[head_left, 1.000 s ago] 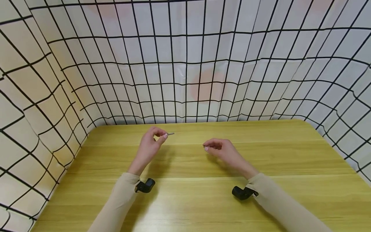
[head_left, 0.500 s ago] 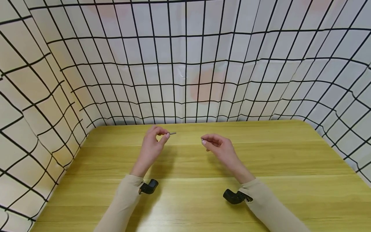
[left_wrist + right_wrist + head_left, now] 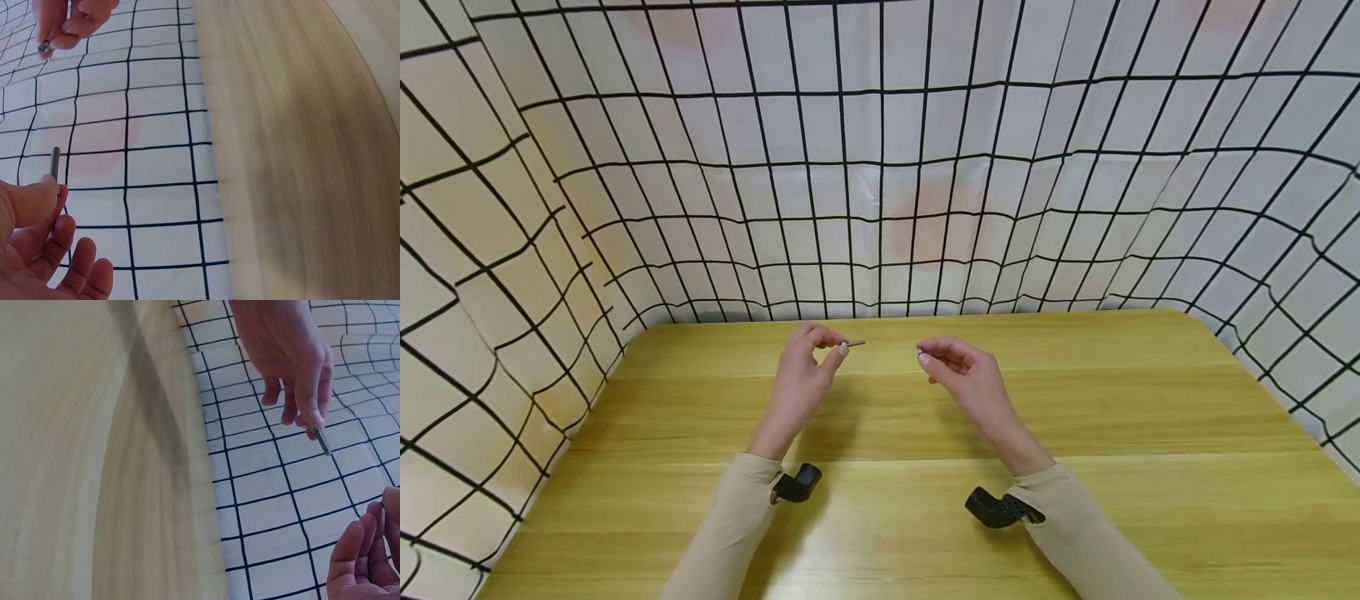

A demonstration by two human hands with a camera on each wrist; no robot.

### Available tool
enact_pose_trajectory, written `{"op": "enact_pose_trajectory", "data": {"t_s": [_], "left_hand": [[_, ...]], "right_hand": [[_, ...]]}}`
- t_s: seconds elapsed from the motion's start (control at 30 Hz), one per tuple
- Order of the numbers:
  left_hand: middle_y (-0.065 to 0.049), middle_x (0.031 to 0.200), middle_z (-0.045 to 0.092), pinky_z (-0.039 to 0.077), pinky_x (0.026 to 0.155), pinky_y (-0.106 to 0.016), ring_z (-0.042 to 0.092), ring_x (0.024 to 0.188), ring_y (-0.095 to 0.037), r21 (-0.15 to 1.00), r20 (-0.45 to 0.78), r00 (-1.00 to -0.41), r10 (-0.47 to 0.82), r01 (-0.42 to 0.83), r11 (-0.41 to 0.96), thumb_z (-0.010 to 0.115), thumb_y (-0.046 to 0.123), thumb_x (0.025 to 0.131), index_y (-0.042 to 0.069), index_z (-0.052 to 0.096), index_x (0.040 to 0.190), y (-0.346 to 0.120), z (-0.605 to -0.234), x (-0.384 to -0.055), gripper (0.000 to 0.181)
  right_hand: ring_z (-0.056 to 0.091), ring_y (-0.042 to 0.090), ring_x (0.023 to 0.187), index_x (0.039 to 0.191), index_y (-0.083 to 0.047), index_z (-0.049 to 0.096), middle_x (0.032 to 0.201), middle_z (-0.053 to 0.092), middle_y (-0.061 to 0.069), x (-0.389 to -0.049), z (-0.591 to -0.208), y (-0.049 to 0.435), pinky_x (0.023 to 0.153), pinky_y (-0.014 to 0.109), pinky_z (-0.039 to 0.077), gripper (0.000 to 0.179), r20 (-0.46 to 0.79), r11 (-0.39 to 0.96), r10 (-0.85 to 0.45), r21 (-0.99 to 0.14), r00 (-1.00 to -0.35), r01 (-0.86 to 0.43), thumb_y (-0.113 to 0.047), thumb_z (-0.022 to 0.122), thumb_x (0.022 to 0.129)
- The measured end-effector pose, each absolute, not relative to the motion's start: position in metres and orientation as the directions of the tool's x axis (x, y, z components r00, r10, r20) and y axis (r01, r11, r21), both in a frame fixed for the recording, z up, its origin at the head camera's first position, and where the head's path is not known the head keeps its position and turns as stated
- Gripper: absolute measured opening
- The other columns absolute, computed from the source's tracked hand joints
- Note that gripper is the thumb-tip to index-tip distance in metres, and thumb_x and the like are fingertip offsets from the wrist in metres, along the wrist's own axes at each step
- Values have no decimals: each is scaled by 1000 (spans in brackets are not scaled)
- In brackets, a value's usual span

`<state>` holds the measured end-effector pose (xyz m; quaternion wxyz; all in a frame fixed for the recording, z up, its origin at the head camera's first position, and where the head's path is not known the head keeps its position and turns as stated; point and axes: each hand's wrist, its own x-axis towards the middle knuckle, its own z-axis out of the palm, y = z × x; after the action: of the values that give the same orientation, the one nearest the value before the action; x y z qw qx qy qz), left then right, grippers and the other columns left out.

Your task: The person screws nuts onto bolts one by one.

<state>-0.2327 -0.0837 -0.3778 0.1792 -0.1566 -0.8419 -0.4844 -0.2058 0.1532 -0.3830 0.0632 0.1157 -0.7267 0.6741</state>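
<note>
My left hand (image 3: 803,367) pinches a short, thin metal rod (image 3: 857,342) between thumb and fingertips, above the far part of the table. The grey rod points toward the right hand; its other end is hidden in the grip. In the left wrist view the rod (image 3: 55,162) sticks up past the thumb. Facing it, my right hand (image 3: 972,379) pinches a small metal nut (image 3: 44,47), which looks ring-shaped in that view. Fingertips cover most of the nut in the head view. A gap separates rod and nut.
Under both hands lies a wooden table (image 3: 887,517). A white sheet with a black grid (image 3: 880,183) rises behind its far edge and along the sides. Black wrist mounts (image 3: 996,507) sit at both beige sleeves (image 3: 726,521).
Both hands have drawn closer together, narrowing the gap between rod and nut. The left hand moved slightly right; the right hand moved up and slightly left. Both grips stay the same.
</note>
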Motion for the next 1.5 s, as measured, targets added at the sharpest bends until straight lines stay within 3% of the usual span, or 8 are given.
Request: {"op": "enact_pose_trajectory", "data": {"t_s": [0.27,0.6,0.9,1.13,1.5], "left_hand": [[-5,101,59,38,76,-37,52,100,-28,756,467,-881,74,442,483,69,9,93,5,69,94,-81,-376,-229,4],[-4,100,59,38,75,-37,52,97,-25,740,509,-857,79,482,468,69,8,93,6,69,96,-80,-372,-225,3],[-3,99,58,38,74,-36,51,95,-20,715,543,-837,64,502,487,69,7,93,6,69,96,-80,-365,-222,3],[-2,100,58,39,75,-36,52,97,-23,713,542,-837,73,505,486,69,8,93,6,69,96,-79,-360,-217,4],[-1,102,58,38,76,-37,50,99,-22,707,550,-827,120,537,459,69,7,93,7,69,96,-74,-353,-207,4]], "right_hand": [[62,19,91,117,4,65,113,63,22,-206,-378,145,78,30,53,29,272,35,-80,-961,-959,-275,-15,68,94],[61,19,90,115,1,66,112,63,19,-206,-375,139,79,35,53,26,288,45,-77,-955,-955,-292,-14,68,94],[60,29,95,116,3,65,113,63,18,-207,-374,137,77,29,52,27,292,38,-75,-955,-953,-295,-14,68,94],[60,22,93,115,1,66,113,64,17,-204,-371,134,76,30,52,25,296,26,-85,-954,-951,-299,-13,69,94],[61,22,91,112,-1,69,107,66,14,-200,-367,125,73,28,51,22,337,43,-96,-939,-937,-342,-14,69,94]]}}
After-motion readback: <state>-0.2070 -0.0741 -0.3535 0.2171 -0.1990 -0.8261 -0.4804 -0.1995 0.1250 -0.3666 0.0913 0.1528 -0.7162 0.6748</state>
